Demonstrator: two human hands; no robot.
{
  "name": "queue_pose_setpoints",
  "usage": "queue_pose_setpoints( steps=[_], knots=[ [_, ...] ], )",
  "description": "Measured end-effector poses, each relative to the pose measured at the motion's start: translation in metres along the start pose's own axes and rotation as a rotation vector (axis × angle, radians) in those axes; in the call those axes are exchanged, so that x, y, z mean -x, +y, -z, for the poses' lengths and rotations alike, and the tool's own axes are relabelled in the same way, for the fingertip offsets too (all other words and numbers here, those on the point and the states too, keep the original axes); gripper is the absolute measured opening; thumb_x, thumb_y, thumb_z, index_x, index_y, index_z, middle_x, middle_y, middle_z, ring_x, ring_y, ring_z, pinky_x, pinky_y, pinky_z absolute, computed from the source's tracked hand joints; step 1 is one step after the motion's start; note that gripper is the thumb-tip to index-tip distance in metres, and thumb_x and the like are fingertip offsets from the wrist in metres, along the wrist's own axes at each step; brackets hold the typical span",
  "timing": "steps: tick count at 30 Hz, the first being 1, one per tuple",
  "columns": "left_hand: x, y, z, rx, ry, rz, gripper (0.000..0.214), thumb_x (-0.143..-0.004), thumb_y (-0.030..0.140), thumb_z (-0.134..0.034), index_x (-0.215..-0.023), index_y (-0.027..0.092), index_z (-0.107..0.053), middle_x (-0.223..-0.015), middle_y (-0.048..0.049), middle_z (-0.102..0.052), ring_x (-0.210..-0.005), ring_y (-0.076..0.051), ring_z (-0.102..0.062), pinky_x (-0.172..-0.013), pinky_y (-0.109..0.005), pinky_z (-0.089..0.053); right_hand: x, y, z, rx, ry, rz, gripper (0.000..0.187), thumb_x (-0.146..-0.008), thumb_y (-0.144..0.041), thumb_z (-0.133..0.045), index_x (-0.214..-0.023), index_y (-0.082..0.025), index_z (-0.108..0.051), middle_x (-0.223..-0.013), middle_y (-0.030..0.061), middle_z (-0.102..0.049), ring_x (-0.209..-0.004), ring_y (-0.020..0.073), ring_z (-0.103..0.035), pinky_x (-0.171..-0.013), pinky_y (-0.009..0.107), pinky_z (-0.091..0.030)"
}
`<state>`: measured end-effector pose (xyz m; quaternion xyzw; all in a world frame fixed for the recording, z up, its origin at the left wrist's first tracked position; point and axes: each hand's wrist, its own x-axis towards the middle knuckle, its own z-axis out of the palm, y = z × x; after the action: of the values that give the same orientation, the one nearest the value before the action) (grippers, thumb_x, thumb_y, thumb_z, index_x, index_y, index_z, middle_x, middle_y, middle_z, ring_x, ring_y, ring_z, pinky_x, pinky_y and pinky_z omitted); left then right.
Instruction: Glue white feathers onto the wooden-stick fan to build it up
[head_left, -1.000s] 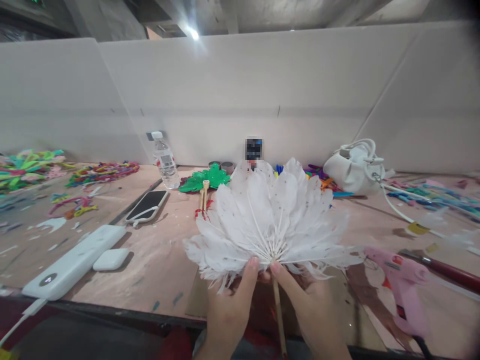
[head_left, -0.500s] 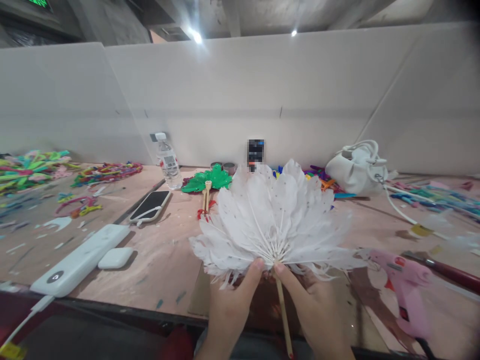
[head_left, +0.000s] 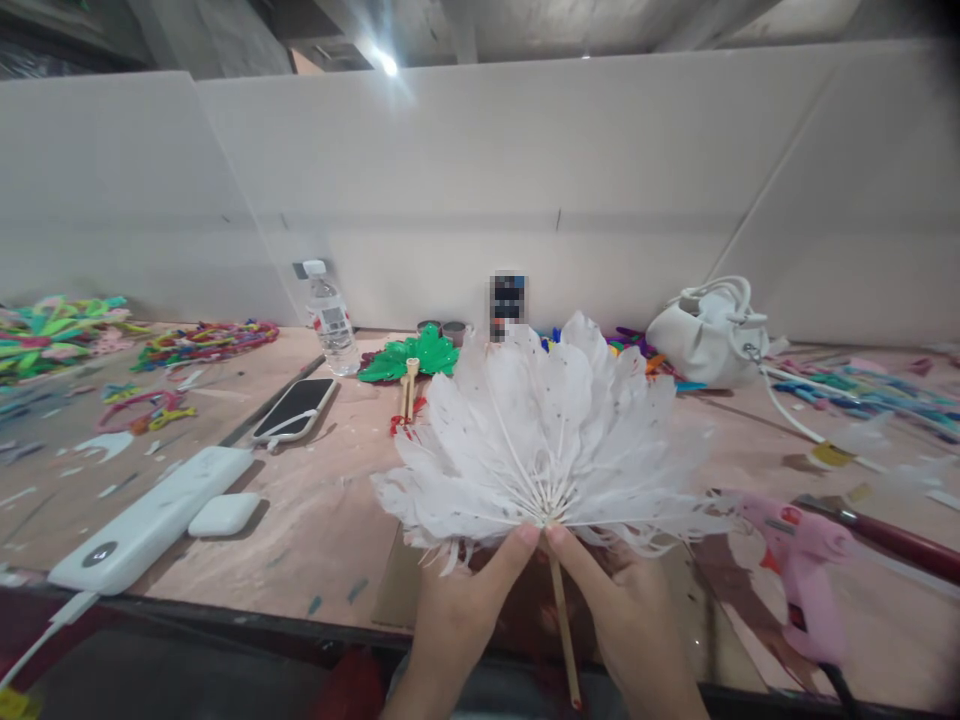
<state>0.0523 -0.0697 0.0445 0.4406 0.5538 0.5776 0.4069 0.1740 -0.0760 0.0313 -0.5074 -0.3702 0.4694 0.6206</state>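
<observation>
A white feather fan [head_left: 551, 430] is spread upright in front of me, its quills meeting at the top of a thin wooden handle [head_left: 562, 620]. My left hand [head_left: 469, 600] grips the fan's base from the left, thumb pressed on the quill ends. From the right, my right hand [head_left: 626, 605] pinches the same spot, its thumb close to the left one. The other fingers of both hands are behind the feathers, out of sight. The handle hangs down between my hands, tilted slightly, with a red tip at the bottom.
A pink glue gun [head_left: 806, 565] and a dark red-handled tool [head_left: 892, 540] lie at right. To the left are a white power bank [head_left: 154, 520], a white case [head_left: 223, 514] and a phone [head_left: 296, 410]. Behind stand a water bottle [head_left: 331, 325], green leaves [head_left: 412, 355] and a white handbag [head_left: 709, 335].
My left thumb has shifted slightly right, nearer the right thumb. The whole view has moved a little, and both hands keep hold of the fan.
</observation>
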Motion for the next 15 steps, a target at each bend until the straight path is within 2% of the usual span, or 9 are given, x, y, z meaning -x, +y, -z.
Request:
queue_pose_setpoints(
  steps=[4,9,12,15],
  knots=[
    [-0.0014,0.0002,-0.0003,-0.020,0.003,-0.017,0.022,-0.074,0.038,-0.081,-0.090,0.023,-0.082,-0.105,-0.0083,-0.084,-0.107,-0.031,-0.077,-0.107,-0.046,-0.056,0.0023,-0.0022,-0.0026,-0.022,0.000,0.011,0.033,-0.076,-0.053,-0.085,-0.086,-0.021,-0.082,-0.086,0.0083,-0.082,-0.083,0.0288,-0.078,-0.078,0.035,-0.063],
    [-0.0025,0.0021,-0.0021,-0.072,0.035,-0.064,0.032,-0.073,0.035,-0.081,-0.102,0.022,-0.082,-0.111,-0.0086,-0.083,-0.112,-0.033,-0.076,-0.111,-0.047,-0.054,0.0027,-0.0030,-0.0011,0.065,0.020,-0.058,0.039,-0.076,-0.059,-0.082,-0.085,-0.020,-0.080,-0.068,0.0035,-0.075,-0.060,0.0235,-0.071,-0.063,0.032,-0.061],
    [-0.0009,0.0020,-0.0047,-0.134,0.075,-0.081,0.025,-0.074,0.037,-0.079,-0.092,0.021,-0.083,-0.101,-0.0091,-0.084,-0.107,-0.033,-0.077,-0.106,-0.045,-0.056,0.0028,-0.0042,-0.0006,0.149,0.027,-0.060,0.039,-0.076,-0.058,-0.082,-0.077,-0.019,-0.075,-0.055,-0.0004,-0.066,-0.048,0.0186,-0.062,-0.055,0.028,-0.057],
    [0.0001,-0.0012,-0.0060,-0.206,0.137,-0.096,0.021,-0.073,0.040,-0.080,-0.082,0.021,-0.082,-0.092,-0.0104,-0.084,-0.099,-0.035,-0.079,-0.101,-0.046,-0.059,0.0021,-0.0057,-0.0016,0.214,0.022,0.002,0.041,-0.077,-0.058,-0.080,-0.072,-0.018,-0.072,-0.057,0.0017,-0.067,-0.052,0.0203,-0.064,-0.053,0.027,-0.055]
  ],
)
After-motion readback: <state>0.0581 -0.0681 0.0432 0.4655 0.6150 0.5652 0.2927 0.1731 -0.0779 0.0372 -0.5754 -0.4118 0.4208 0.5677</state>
